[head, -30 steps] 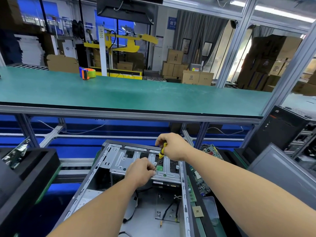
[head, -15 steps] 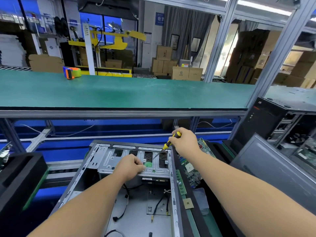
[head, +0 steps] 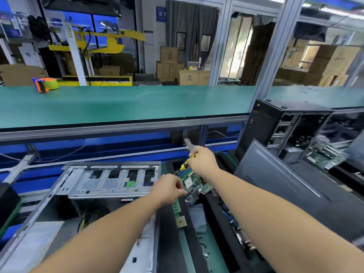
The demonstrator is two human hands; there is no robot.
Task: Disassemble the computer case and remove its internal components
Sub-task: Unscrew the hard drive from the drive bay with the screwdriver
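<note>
Now my hands are off the drive cage (head: 110, 182). A moment ago both were on it, with my screwdriver (head: 186, 164) tip at the little green tab there. They have moved to the right, past the edge of the case (head: 49, 198), and are over the circuit board (head: 195, 186) that lies in the black tray (head: 218, 209) beside it.

My right hand (head: 202, 161) is curled tight round the yellow and black screwdriver. The tip points down and left at the board. My left hand (head: 169, 191) has its fingers bent, with the fingertips close together. It looks like it pinches something tiny, maybe a screw, but the picture is too blurry, so I cannot tell.

I think that screw is out of the cage, and I am putting it with the other parts. The cage is still in the case, so it has yet to come out. The case lies open on its side in front of me, with loose wires in the bottom.

I can see some writing. A blue sign (head: 161, 13) far back on the wall has white Chinese letters, too blurry to read. The brown boxes (head: 189, 76) have a small round mark I cannot read.
</note>
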